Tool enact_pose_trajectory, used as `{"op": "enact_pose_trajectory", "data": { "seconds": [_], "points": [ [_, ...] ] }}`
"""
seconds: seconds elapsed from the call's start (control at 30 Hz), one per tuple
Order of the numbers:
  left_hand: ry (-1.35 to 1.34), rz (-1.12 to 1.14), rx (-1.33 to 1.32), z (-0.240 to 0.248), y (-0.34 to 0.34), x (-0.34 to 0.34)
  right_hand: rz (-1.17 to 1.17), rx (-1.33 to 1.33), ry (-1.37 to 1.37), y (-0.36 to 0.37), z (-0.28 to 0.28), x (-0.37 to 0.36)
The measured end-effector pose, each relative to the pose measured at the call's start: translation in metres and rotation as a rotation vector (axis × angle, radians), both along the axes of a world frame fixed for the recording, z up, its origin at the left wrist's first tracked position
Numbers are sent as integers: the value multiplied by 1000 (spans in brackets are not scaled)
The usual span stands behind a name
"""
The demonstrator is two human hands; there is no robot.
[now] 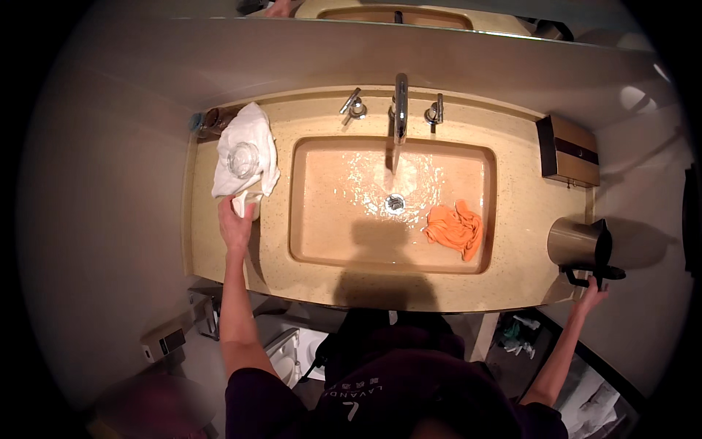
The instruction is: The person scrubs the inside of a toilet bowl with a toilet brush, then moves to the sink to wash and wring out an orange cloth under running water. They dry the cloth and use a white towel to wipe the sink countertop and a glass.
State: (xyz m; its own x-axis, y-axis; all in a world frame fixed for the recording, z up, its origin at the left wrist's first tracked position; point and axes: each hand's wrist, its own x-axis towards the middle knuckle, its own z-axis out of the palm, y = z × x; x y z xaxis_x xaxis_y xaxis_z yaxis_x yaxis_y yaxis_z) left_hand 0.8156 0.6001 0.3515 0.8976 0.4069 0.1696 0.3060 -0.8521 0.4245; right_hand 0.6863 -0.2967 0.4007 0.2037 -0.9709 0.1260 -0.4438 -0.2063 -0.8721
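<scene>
On the left of the counter, my left hand [235, 227] is closed round a small white cup [249, 202], partly hidden by the fingers. Just beyond it lies a crumpled white towel [252, 132] with a clear glass [243, 159] on it. At the far right, the fingers of my right hand [592, 295] grip the black handle of a metal electric kettle [574, 242], which is tilted with its black-rimmed mouth to the right. An orange cloth [458, 230] lies bunched in the right part of the sink [322, 245].
Water runs from the chrome faucet [400, 110] between two lever handles. A brown box [570, 151] stands at the back right of the counter [523, 252]. Small jars [213, 121] stand in the back left corner. A mirror edge runs along the far wall.
</scene>
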Motion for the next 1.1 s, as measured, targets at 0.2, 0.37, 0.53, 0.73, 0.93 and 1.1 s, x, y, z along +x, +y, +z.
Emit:
{"op": "enact_pose_trajectory", "data": {
  "seconds": [0.2, 0.37, 0.53, 0.73, 0.93, 1.1],
  "points": [
    [1, 5, 114, 4, 3, 2, 485, -565, 406, 51, 59, 44],
    [-253, -151, 367, 37, -87, 10, 537, -847, 812, 13, 21, 66],
    [-129, -566, -20, 7, -180, 3, 474, -957, 840, 33, 30, 74],
    [116, -759, -380, -56, -261, 2, 689, -1174, 383, 150, 42, 84],
    [176, -950, -380, -89, -303, -2, 1597, -527, 485, 291, -67, 92],
    [306, -1033, 161, -122, -293, 15, 1465, -521, 917, 328, -124, 113]
  ]
}}
